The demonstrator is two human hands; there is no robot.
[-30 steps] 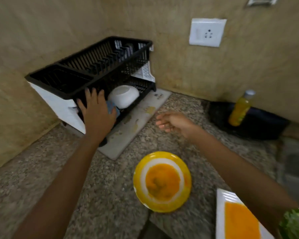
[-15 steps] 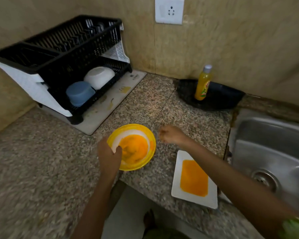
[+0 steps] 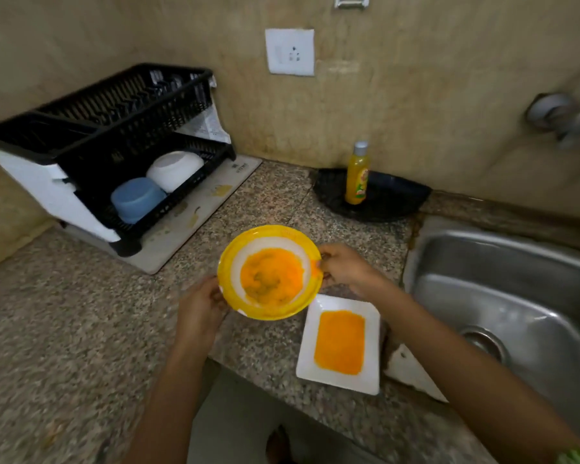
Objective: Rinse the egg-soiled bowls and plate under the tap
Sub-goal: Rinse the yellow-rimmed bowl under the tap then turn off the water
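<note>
Over the granite counter, just left of the steel sink, I hold the yellow bowl between both hands, lifted a little off the stone as far as I can judge. My left hand grips the near-left rim, thumb on the lip and fingers tucked under the outside; my right hand pinches the far-right rim, fingertips touching the yellow edge. I take it on opposite sides because beaten egg pools in the middle, and a level two-handed hold should keep that from slopping over on the way to the water. None of my fingers reach the orange mess; it sits in the white well between them, apart from both grips.

Just beside the bowl, on its near-right, the white square plate lies flat on the counter with its own egg patch, close to the sink edge and within easy reach, not yet touched. The tap juts from the wall above the sink's far right side, so I judge the bowl must travel rightward across the counter edge. A blue bowl and a white bowl rest upturned in the black drying rack, looking clean, so about half the job seems left. The yellow soap bottle stands upright by the wall.
</note>
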